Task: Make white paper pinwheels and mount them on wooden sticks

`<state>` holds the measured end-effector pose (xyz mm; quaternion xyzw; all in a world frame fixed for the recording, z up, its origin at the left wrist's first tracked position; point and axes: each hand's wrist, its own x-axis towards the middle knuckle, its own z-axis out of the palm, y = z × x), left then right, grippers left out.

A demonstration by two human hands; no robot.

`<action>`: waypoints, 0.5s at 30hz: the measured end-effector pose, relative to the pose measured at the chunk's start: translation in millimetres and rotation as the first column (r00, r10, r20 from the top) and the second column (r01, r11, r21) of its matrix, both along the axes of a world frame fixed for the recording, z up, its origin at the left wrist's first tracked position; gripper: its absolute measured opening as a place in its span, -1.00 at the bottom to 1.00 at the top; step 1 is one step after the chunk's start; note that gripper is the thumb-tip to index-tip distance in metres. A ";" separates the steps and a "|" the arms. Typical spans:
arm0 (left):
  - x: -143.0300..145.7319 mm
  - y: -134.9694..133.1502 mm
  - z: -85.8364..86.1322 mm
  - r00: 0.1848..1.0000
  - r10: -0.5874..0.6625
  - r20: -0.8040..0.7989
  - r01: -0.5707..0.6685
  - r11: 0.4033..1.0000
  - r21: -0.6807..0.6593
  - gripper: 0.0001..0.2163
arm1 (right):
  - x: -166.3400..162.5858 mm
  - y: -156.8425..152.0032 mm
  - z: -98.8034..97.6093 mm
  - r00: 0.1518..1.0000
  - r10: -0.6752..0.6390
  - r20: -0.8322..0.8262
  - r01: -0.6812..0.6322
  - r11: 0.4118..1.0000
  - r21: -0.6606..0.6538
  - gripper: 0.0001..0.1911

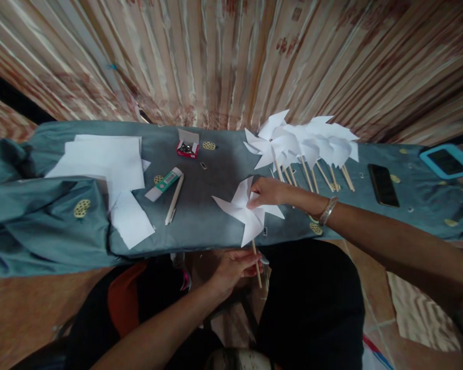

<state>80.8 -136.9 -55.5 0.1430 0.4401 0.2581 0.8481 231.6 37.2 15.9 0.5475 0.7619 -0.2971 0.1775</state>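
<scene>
A white paper pinwheel [253,226] on a wooden stick is held over the near edge of the table. My left hand [237,267] grips the stick [257,267] below the blades, its fingers closed round it. On the pinwheel's centre press the fingertips of my right hand [266,192], which is closed at the paper; the hub itself is hidden under them. Just beyond that hand lies a row of several finished-looking white pinwheels [316,141], overlapping, their sticks pointing toward me.
At the left lie stacked white paper sheets [111,154]. A glue box [164,184], a white pen [174,199] and a small red box of metal pins [187,145] sit mid-table. Further right are a black phone [383,185] and a blue-framed device [447,160]. Curtains [216,61] hang behind.
</scene>
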 end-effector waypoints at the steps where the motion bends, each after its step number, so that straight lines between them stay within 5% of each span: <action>1: 0.4 0.1 -0.7 1.000 0.002 0.002 -0.002 1.000 0.004 -0.61 | 0.0 1.1 0.3 1.000 0.010 -0.012 -0.011 1.000 -0.010 -0.74; 15: 3.8 2.2 -3.6 1.000 -0.014 0.019 0.014 1.000 0.020 -0.62 | 0.4 6.5 -4.8 1.000 0.017 -0.023 -0.019 0.998 -0.065 -0.71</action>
